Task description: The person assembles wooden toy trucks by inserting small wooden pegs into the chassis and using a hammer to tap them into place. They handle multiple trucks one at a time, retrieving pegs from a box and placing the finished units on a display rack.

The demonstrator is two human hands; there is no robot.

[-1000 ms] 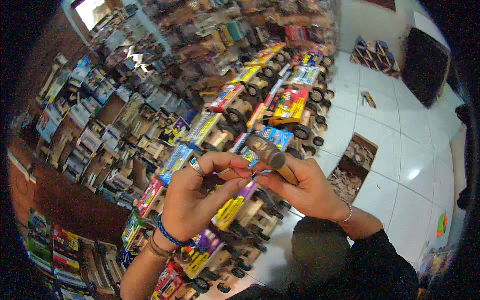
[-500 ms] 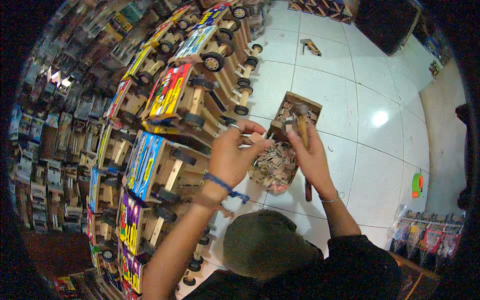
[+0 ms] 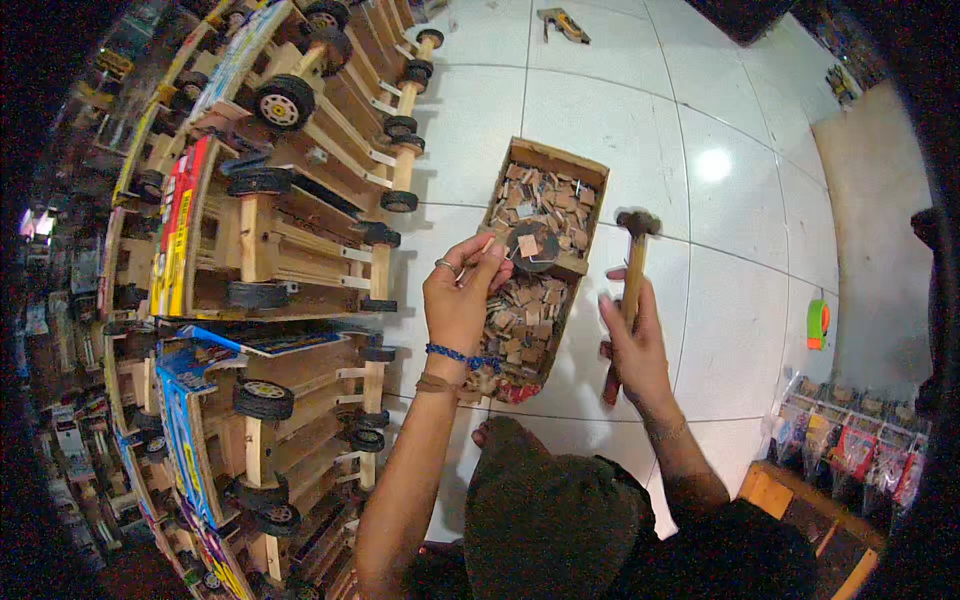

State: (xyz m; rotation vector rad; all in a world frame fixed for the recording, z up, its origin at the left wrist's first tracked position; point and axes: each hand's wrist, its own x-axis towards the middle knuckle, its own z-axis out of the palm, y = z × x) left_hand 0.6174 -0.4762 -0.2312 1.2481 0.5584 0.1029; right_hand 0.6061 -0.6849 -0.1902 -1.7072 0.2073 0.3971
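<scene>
My right hand [image 3: 637, 345] is wrapped round the wooden handle of a hammer [image 3: 632, 285], its dark head raised just right of the box. My left hand [image 3: 462, 300] is pinched closed at the left edge of a dark round disc [image 3: 540, 262]; what its fingertips hold is too small to make out. On the disc lies a small tan square [image 3: 527, 245] with a thin bright line, like a wire or nail, beside it. Beneath is a long cardboard box [image 3: 601, 185], both of its sections heaped with small tan pieces [image 3: 530, 315].
Wooden toy trucks [image 3: 265, 255] with black wheels stand stacked along my left. A yellow-and-black tool [image 3: 565, 26] lies on the white tiled floor [image 3: 740, 280] ahead. To the right are a green-and-orange roll [image 3: 818, 325] and clear bags [image 3: 850, 440] of goods.
The hammer has moved from over the box out to its right side. My left hand has moved to the dark disc. My view has shifted, bringing the trucks closer.
</scene>
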